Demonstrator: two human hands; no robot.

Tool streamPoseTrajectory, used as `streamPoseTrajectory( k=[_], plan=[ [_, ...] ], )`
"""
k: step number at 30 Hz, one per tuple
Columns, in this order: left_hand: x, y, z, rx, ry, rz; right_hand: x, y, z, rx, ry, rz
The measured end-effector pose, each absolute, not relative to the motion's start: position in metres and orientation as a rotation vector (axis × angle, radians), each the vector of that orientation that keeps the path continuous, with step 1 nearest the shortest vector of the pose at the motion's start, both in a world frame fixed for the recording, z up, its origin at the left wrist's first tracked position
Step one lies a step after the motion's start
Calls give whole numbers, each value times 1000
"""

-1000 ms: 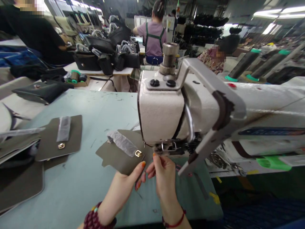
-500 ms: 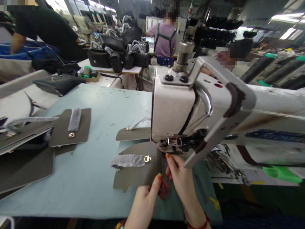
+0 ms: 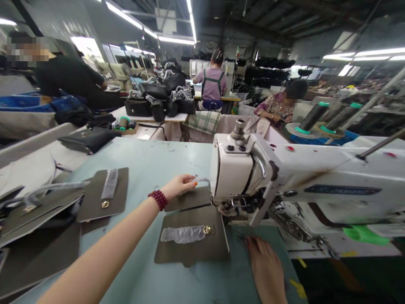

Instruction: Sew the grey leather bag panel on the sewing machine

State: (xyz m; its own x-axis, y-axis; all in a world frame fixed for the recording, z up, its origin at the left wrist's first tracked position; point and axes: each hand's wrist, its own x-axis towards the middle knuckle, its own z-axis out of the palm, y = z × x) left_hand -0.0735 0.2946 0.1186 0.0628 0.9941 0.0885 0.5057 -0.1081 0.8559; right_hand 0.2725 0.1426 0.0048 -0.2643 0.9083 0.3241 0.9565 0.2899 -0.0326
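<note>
- On my feed, the left hand (image 3: 179, 185) reaches in from the lower left to the middle of the frame, with a dark red bead bracelet (image 3: 158, 199) at its wrist.
- I see its thumb and forefinger pinched on a film-wrapped strap (image 3: 203, 180), just left of the sewing machine (image 3: 234, 171).
- That strap belongs to the rear panel (image 3: 190, 199), a grey-brown piece lying under the hand at mid-frame, its right end beside the machine head.
- Just below it, at lower centre, I have the front panel (image 3: 193, 253), flat on the pale green table (image 3: 158, 158), its upper right corner close to the needle area.
- Across the front panel lie a second wrapped strap, running sideways, and a gold clasp (image 3: 207, 230) near its right edge.
- The right hand (image 3: 267, 266) rests back up on the table at lower right, apart from both panels, fingers bent beside a small dark object (image 3: 241, 236). I cannot tell whether they grip it.
- At the left of the frame I see another clasped panel (image 3: 90, 202) beside a pile of similar pieces.
- Upper left, a person in a dark top (image 3: 79, 80) leans over blue bins; black bags (image 3: 139, 107) stand right of that person.
- Thread spools (image 3: 313, 118) stand at upper right.
</note>
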Motion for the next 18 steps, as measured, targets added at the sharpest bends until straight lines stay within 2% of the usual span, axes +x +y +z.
streamPoseTrajectory(
  k=[5,8,11,14,18],
  plan=[
    [-125,258,134,1591,1619,1056,287,135,15,-1627,-2041,-58],
    [-152,212,159,1543,1760,1153,263,126,51,-1734,-1848,188],
    [-154,170,178,1453,1790,1127,215,123,93,-1672,-1918,282],
    [-145,146,183,1352,1818,1146,164,135,124,-1776,-2092,215],
    [-141,136,183,1390,1869,1117,119,160,141,-1935,-2186,94]
  ],
)
